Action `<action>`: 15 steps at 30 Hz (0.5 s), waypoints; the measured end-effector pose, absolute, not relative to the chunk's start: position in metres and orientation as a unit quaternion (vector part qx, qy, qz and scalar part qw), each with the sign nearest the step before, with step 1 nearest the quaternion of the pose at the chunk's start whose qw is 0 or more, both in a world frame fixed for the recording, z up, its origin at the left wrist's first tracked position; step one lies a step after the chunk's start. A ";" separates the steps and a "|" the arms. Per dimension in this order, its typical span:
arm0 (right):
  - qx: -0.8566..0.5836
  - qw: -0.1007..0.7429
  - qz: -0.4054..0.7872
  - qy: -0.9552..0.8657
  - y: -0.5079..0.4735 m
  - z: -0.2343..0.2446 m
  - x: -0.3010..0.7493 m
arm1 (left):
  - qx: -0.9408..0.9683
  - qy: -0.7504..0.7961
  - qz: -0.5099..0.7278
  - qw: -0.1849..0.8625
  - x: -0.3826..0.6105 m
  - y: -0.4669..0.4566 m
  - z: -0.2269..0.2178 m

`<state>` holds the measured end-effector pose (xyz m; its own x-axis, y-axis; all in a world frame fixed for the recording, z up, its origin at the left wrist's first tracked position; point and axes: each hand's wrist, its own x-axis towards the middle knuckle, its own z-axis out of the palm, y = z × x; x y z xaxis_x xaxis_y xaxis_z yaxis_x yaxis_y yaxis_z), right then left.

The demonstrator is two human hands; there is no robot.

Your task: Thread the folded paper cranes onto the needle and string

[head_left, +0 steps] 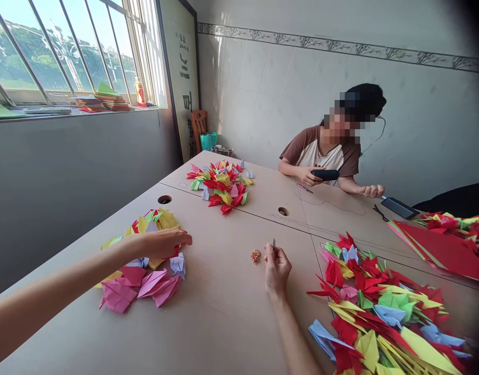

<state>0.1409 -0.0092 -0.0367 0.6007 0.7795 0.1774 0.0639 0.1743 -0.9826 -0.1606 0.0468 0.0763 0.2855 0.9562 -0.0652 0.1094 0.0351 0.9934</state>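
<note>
My left hand (164,242) reaches over a pile of folded paper cranes (145,271) at the left of the table, fingers closed on the pile's top; what they pinch is too small to name. My right hand (276,268) rests on the table near the middle, fingers pinched round a thin metal needle (274,244) that points up. A small heap of tiny orange beads (255,255) lies just left of that hand. A large pile of red, yellow, green and blue cranes (380,307) lies to its right.
Across the light wooden table (223,312) a seated person holds a dark tool (325,174). Another crane pile (221,185) lies at the far middle. Red paper sheets (442,247) and a phone (399,207) lie at the right. Paper stacks (106,99) sit on the windowsill.
</note>
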 end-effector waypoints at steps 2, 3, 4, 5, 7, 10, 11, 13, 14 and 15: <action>-0.589 0.675 0.265 -0.357 -0.010 -0.036 0.140 | 0.661 0.435 0.294 0.536 -0.161 0.047 0.085; -0.588 0.674 0.267 -0.358 -0.010 -0.035 0.139 | 0.698 0.419 0.246 0.526 -0.160 0.047 0.091; -0.587 0.675 0.268 -0.358 -0.011 -0.035 0.139 | 0.714 0.406 0.235 0.519 -0.159 0.046 0.099; -0.585 0.677 0.266 -0.358 -0.011 -0.034 0.139 | 0.718 0.399 0.235 0.520 -0.157 0.045 0.108; -0.582 0.678 0.263 -0.363 -0.012 -0.032 0.139 | 0.707 0.391 0.251 0.533 -0.148 0.041 0.126; -0.577 0.670 0.280 -0.375 -0.012 -0.031 0.138 | 0.693 0.354 0.303 0.550 -0.120 0.032 0.140; -0.576 0.669 0.286 -0.374 -0.012 -0.031 0.138 | 0.697 0.334 0.316 0.550 -0.107 0.029 0.138; -0.581 0.681 0.262 -0.359 -0.012 -0.030 0.137 | 0.685 0.300 0.331 0.576 -0.077 0.023 0.127; -0.583 0.681 0.259 -0.358 -0.012 -0.030 0.136 | 0.655 0.289 0.349 0.604 -0.062 0.020 0.116; -0.584 0.681 0.260 -0.358 -0.012 -0.030 0.135 | 0.612 0.282 0.376 0.636 -0.048 0.018 0.104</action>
